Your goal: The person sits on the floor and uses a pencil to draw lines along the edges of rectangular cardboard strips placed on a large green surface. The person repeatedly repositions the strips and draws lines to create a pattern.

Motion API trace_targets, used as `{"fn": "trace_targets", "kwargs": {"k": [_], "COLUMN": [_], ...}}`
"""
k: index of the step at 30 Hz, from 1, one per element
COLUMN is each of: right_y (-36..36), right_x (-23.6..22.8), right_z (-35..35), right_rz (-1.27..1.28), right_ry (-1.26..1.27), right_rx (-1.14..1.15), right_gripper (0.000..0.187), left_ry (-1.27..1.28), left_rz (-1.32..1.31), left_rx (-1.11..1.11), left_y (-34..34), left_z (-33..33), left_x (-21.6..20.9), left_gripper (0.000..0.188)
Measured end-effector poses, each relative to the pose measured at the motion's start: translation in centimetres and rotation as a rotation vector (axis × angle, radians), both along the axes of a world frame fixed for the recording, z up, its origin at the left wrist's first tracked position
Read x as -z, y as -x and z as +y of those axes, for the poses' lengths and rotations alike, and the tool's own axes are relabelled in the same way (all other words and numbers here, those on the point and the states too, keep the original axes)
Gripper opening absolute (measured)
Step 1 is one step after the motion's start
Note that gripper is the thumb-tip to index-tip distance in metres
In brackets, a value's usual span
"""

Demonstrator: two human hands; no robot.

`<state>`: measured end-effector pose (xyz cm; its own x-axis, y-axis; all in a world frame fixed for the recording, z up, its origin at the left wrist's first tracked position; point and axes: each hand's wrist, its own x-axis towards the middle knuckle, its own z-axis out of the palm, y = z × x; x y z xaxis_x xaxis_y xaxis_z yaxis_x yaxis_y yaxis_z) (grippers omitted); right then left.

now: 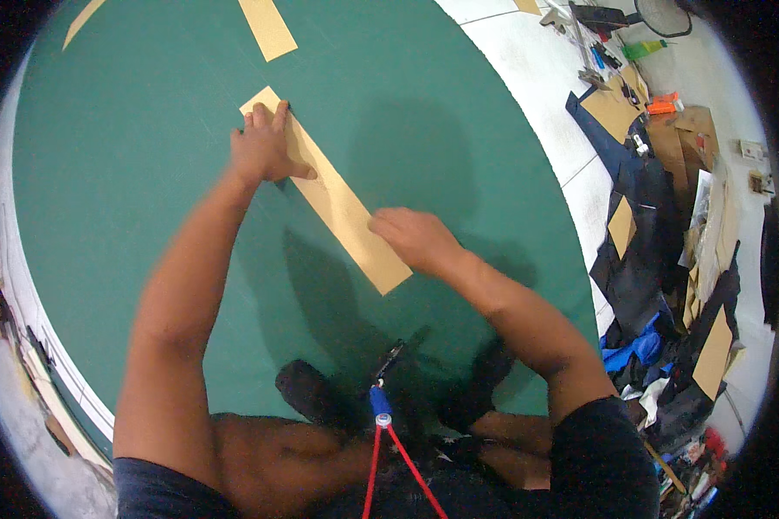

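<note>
A long tan card-like strip (355, 227) lies slantwise on a wide spread of green cloth (459, 346). Across its far end, my left hand (264, 149) presses down with fingers and thumb spread. My right hand (414, 237) is closed at the strip's right edge, nearer its close end. Its fingers are curled and slightly blurred, so whatever they may pinch is hidden. Farther off, a second tan strip (268, 30) rests on the cloth, cut by the upper border of the view. Part of another tan piece (81, 24) shows at the far left.
Beyond the cloth's right edge, pale floor tiles (571, 147) show. Dark fabric pieces (645, 233), brown cardboard (673, 143), an orange box (665, 104) and a green bottle (645, 49) crowd that side. A red cord (371, 480) with a blue end hangs before me.
</note>
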<state>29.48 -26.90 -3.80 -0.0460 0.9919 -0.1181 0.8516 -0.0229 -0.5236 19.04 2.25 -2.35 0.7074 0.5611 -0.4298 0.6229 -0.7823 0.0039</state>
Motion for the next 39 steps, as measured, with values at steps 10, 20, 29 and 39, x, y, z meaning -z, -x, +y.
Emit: {"fn": "trace_targets", "kwargs": {"k": [10, 20, 29, 39], "right_y": [1.8, 2.4, -1.2, -4.1], "right_x": [-0.9, -0.2, 1.0, -0.1], "right_z": [-10.5, -9.4, 12.1, 24.0], "right_rz": [0.06, -0.001, 0.016, 0.219], "right_ry": [0.101, -0.055, -0.195, -0.301], "right_rx": [0.036, 0.124, 0.182, 0.491], "right_gripper": [0.037, 0.024, 0.021, 0.026], "left_ry": [-0.011, -0.002, 0.051, 0.073], "left_rz": [-0.03, -0.017, -0.031, -0.074], "left_rx": [0.03, 0.027, -0.03, -0.051], "left_y": [0.1, 0.3, 0.3, 0.5], "left_z": [0.5, 0.5, 0.1, -0.5], "left_x": [0.3, -0.2, -0.8, -1.1], "left_gripper": [0.145, 0.145, 0.146, 0.146]}}
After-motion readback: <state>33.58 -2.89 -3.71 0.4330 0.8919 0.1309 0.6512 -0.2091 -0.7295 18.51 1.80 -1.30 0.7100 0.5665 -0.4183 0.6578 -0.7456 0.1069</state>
